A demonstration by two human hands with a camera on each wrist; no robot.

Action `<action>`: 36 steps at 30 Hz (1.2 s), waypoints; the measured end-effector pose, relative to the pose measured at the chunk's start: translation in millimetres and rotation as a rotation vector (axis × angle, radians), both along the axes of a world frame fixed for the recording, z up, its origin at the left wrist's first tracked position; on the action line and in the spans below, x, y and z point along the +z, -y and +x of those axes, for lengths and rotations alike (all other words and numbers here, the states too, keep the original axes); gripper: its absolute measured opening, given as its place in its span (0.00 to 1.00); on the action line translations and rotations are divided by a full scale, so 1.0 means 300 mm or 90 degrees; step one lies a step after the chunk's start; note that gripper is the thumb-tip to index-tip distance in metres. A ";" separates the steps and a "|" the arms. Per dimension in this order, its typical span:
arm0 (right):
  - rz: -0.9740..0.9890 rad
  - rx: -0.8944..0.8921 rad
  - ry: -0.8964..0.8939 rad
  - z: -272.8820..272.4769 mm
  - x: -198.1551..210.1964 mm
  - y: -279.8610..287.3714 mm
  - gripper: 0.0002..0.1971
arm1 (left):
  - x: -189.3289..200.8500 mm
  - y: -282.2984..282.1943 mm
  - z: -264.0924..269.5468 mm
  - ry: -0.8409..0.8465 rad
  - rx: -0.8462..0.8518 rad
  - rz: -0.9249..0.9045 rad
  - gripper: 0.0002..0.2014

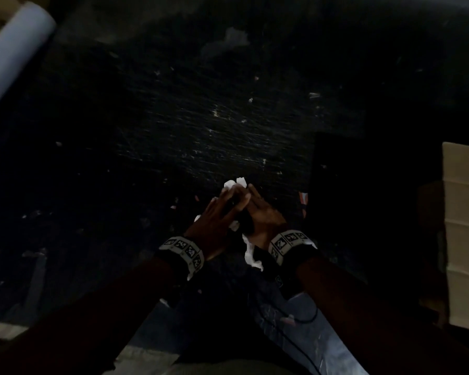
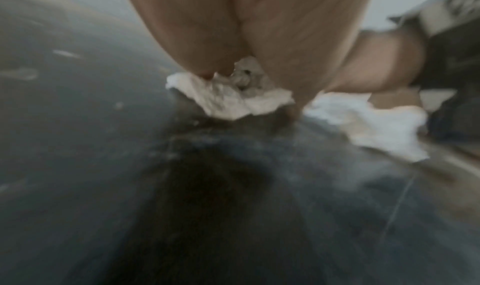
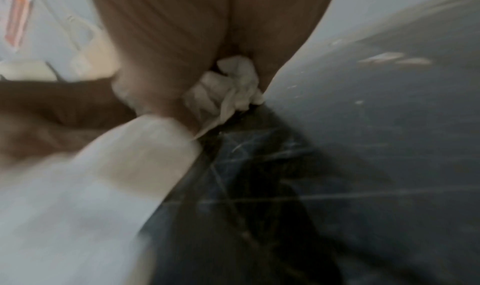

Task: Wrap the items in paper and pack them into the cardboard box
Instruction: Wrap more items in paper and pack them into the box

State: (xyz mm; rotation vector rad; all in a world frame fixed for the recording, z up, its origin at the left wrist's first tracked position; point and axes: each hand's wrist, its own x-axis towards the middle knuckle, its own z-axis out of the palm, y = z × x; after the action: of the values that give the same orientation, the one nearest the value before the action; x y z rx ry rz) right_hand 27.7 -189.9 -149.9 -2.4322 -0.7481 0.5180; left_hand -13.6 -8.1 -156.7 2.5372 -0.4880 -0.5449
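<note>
Both hands are pressed together over a small bundle of crumpled white paper (image 1: pixel 236 185) just above the dark table. My left hand (image 1: pixel 222 209) covers it from the left, my right hand (image 1: pixel 260 209) from the right, fingers wrapped around it. Paper ends stick out beyond the fingertips and hang below the wrists (image 1: pixel 251 254). The left wrist view shows the white paper (image 2: pixel 228 98) squeezed between the palms, with a small dark-speckled item barely showing inside. In the right wrist view the paper (image 3: pixel 233 88) bunches between the palms. The wrapped item is otherwise hidden.
The dark scratched table (image 1: pixel 201 117) carries scattered paper scraps. A roll of pale film (image 1: pixel 14 52) lies at the far left corner. Stacked cardboard (image 1: pixel 463 226) stands at the right edge. A dark block (image 1: pixel 344 185) sits right of the hands.
</note>
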 end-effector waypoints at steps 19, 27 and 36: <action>-0.060 0.020 0.047 0.022 -0.024 -0.091 0.40 | -0.006 -0.052 -0.013 -0.051 0.263 -0.225 0.60; 0.059 0.009 0.049 0.078 -0.081 -0.058 0.26 | -0.005 -0.071 -0.098 0.055 0.254 -0.184 0.60; 0.019 -0.150 0.006 0.159 0.005 -0.023 0.19 | 0.049 0.052 -0.117 -0.001 0.116 0.042 0.68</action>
State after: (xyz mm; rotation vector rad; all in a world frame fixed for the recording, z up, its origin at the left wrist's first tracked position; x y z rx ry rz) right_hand 75.5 -182.9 -148.5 -2.4532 -0.4611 0.3994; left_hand -48.6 -23.6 -142.1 2.6089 -0.2380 -0.5028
